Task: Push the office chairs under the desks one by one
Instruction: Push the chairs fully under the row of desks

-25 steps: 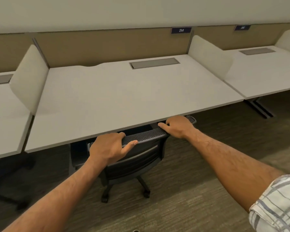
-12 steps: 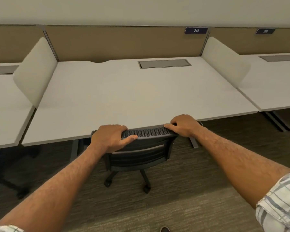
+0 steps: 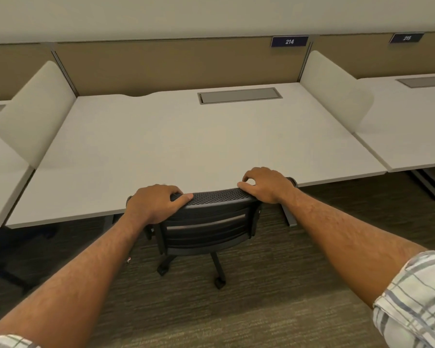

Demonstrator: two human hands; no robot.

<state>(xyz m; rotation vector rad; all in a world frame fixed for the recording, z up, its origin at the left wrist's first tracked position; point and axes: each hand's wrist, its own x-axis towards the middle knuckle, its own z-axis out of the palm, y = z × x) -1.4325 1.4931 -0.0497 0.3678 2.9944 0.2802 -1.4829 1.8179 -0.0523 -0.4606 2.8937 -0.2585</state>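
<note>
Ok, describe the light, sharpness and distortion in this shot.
Head view: soft even light, no glare on the desk; faint shadows beside the dividers; the wide lens bows the panel top; sign 214 reads sharp, the next sign right is blurred; chair in focus.

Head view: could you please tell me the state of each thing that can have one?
Chair: upright, seat under the desk, back at its front edge.
Left hand: grips the chair's top edge.
Right hand: fingers curled over the chair's top edge.
Cable hatch: closed.
</note>
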